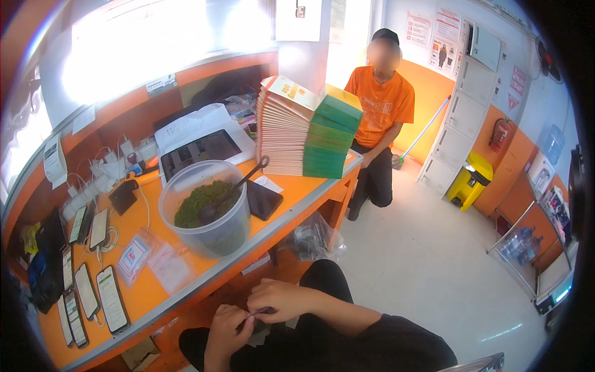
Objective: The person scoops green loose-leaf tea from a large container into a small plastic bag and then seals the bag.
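My left hand [232, 323] and my right hand [274, 300] meet over my lap. Their fingertips pinch a small dark strip [264, 310], whose kind I cannot tell. Ahead on the orange desk [153, 297] stands a clear plastic tub [223, 242] part full of chopped green herb [197, 204], with a dark long-handled spoon [241, 181] leaning in it. A dark phone [264, 200] lies right of the tub. Small zip plastic bags [171, 267] lie to its left, near the desk's edge.
Several phones [111, 297] and chargers [104, 172] occupy the desk's left side. Stacked green and white folded packets [302, 135] and a tablet [200, 151] stand behind the tub. A person in an orange shirt [381, 102] sits beyond the desk. A plastic bag [316, 237] hangs below it.
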### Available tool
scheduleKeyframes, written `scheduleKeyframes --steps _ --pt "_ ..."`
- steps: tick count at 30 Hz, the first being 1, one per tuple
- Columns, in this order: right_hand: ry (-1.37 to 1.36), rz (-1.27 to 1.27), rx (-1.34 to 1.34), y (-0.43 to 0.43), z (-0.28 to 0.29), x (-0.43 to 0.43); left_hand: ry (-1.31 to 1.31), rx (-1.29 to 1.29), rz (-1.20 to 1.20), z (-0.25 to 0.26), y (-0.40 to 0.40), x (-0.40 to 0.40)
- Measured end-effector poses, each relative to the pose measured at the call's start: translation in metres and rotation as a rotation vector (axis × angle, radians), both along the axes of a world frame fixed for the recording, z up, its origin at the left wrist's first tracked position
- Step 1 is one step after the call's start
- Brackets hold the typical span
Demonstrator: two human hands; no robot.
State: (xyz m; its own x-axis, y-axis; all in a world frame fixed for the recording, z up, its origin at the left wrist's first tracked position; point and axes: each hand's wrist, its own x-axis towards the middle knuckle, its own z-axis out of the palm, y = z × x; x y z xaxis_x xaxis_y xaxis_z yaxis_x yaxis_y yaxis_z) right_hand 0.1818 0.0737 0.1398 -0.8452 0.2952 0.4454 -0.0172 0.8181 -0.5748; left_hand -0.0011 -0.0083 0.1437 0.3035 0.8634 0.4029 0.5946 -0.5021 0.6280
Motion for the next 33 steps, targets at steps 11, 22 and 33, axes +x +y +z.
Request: scheduleKeyframes --steps 11,22,33 --pt "0.091 0.034 0.04 -0.001 -0.005 -0.008 0.028 0.075 -0.041 -0.007 0.001 -0.008" --pt "0.073 0.084 0.003 -0.001 0.008 0.0 0.09 0.221 -0.07 0.015 -0.003 -0.021" --pt "0.059 0.109 -0.032 0.0 0.009 0.008 0.013 0.23 -0.037 0.015 -0.006 -0.023"
